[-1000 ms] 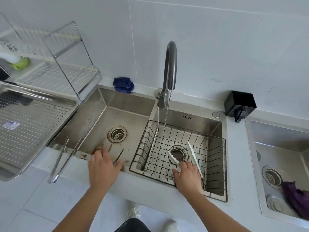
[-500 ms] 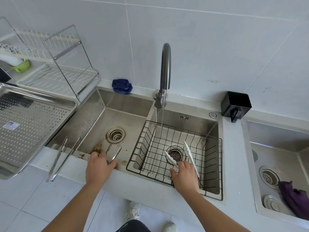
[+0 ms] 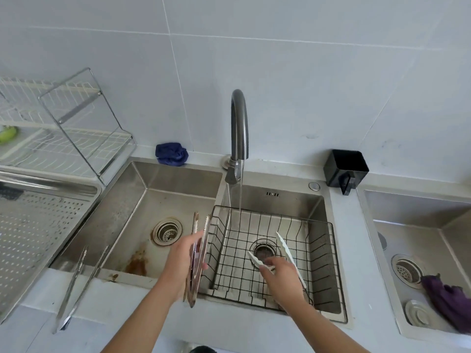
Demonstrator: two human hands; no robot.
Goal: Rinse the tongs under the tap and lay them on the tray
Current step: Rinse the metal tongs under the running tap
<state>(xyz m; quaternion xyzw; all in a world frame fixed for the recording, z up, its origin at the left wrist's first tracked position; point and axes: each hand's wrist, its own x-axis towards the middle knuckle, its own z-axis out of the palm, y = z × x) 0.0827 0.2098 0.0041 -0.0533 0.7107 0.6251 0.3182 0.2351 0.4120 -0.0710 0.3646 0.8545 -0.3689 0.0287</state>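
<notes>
Left hand: the left hand (image 3: 184,261) is gripping a pair of metal tongs (image 3: 199,253), fingers curled round the middle of the shafts and pressing the two arms nearly together.
Metal tongs, axis: they are running almost straight away from the person, tips pointing toward the back wall and hinge end pointing back over the front counter edge; they are hovering over the divider between the left basin (image 3: 132,212) and the wire basket (image 3: 318,253).
Right hand: the right hand (image 3: 284,278) is closing its fingers on white tongs (image 3: 285,247) inside the basket.
White tongs, axis: the arms are spreading in a V, tips pointing away and slightly left, near the drain.
Tap: the tap (image 3: 239,128) is running, a thin stream falling into the basket's far left part, apart from both pairs.
Spare tongs: a third metal pair (image 3: 81,284) is lying across the left basin's front rim, tips pointing into the basin.
Tray: the perforated tray (image 3: 38,225) is sitting at far left, holding no tongs.
</notes>
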